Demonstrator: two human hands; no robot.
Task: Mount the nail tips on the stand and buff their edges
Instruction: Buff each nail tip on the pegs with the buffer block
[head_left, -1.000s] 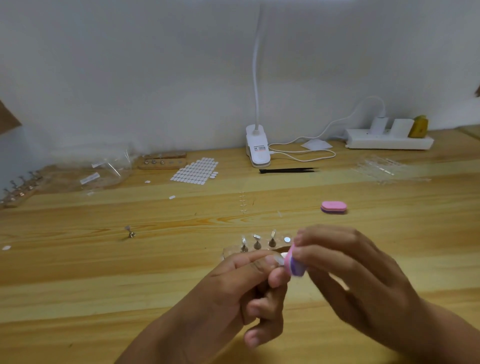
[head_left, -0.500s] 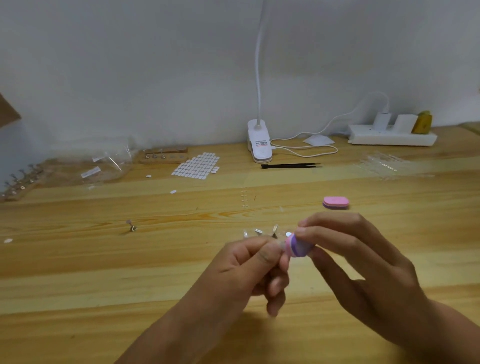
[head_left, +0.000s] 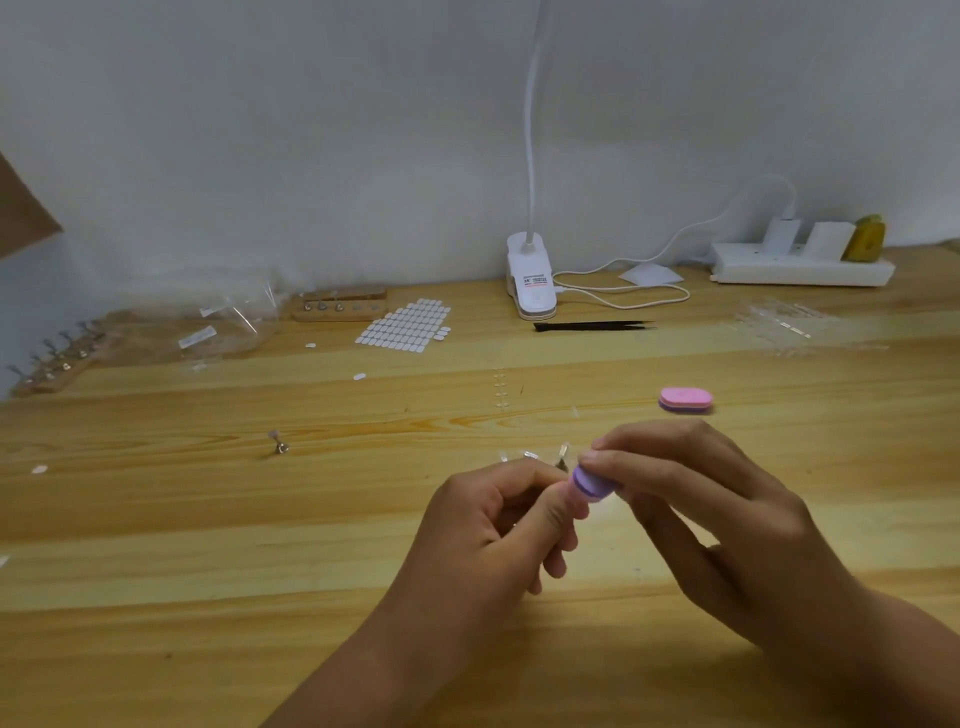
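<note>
My left hand (head_left: 498, 530) pinches a small nail tip between thumb and index finger; the tip itself is almost hidden behind my thumb. My right hand (head_left: 701, 514) grips a small purple and pink buffer block (head_left: 592, 483) and presses it against my left fingertips. Just behind both hands is the clear stand (head_left: 530, 456), its metal pegs poking up and its base largely covered. A second pink buffer (head_left: 684, 399) lies on the wooden table (head_left: 208, 519) to the right.
A loose peg (head_left: 280, 444) lies to the left. Farther back are a sheet of white adhesive dots (head_left: 405, 325), black tweezers (head_left: 592, 326), a clip lamp (head_left: 531, 280), a power strip (head_left: 800, 265), a plastic bag (head_left: 228, 327), two wooden stands (head_left: 340, 306) and clear tip strips (head_left: 789, 325).
The buffer has turned from nearly upright to lying across my left fingertips. Both hands have shifted a little farther from me, covering more of the stand.
</note>
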